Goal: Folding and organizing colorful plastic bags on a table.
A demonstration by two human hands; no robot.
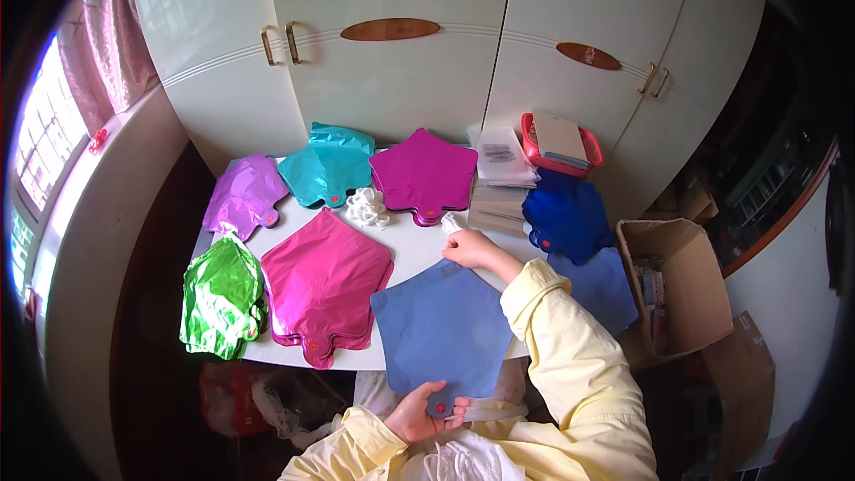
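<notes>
Blue foil balloon (443, 325), flat and uninflated, lies lower centre of frame on the white table (410, 245), its neck overhanging the near edge. Left hand (419, 414) pinches the neck near the valve; right hand (469, 248) presses the top corner, fingers curled. Looks like mid-smoothing or mid-fold; my guess is the next move needs both ends kept taut. Hard to tell: what the white bit by the right fingers is. Lap contents below the table are unclear.
</notes>
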